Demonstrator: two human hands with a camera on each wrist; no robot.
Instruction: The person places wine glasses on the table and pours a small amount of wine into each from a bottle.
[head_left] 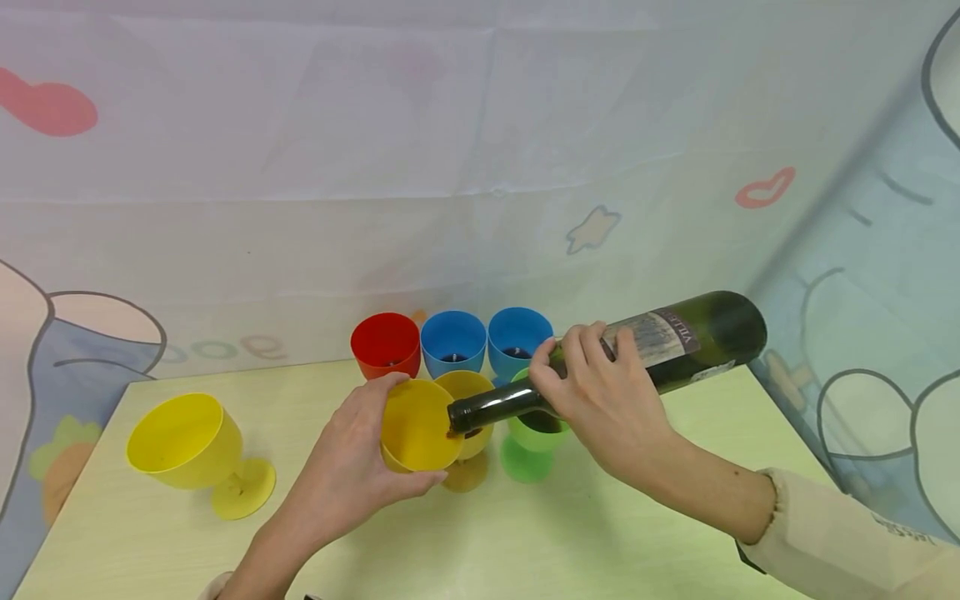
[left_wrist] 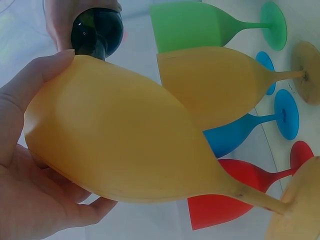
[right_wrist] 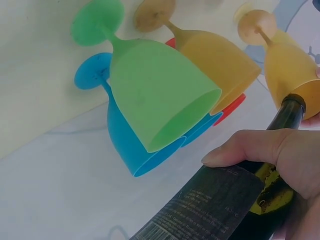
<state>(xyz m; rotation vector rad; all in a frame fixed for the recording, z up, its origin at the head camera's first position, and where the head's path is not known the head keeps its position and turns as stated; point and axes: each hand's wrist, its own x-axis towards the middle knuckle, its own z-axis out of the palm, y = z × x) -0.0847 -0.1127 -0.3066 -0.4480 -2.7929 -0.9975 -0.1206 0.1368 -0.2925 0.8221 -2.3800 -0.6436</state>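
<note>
My left hand point(head_left: 348, 471) grips the bowl of a yellow goblet point(head_left: 412, 417), fingers on its far side and thumb on its near side. In the left wrist view, that goblet point(left_wrist: 125, 135) shows its stem and foot below the hand. My right hand point(head_left: 603, 404) holds a dark green wine bottle point(head_left: 720, 325) by its neck and shoulder, tilted down to the left. The bottle mouth lies over the held goblet's rim, with a small dark trace of liquid at its lip. The bottle's printed back label point(right_wrist: 205, 200) shows in the right wrist view.
Behind the hands stand a red goblet point(head_left: 385, 342), two blue goblets point(head_left: 453, 333), another yellow goblet point(head_left: 472, 387) and a green goblet point(head_left: 536, 437); several hold dark liquid. A further yellow goblet point(head_left: 183, 442) stands on the table point(head_left: 315, 575) at left. A printed cloth point(head_left: 337, 167) hangs behind.
</note>
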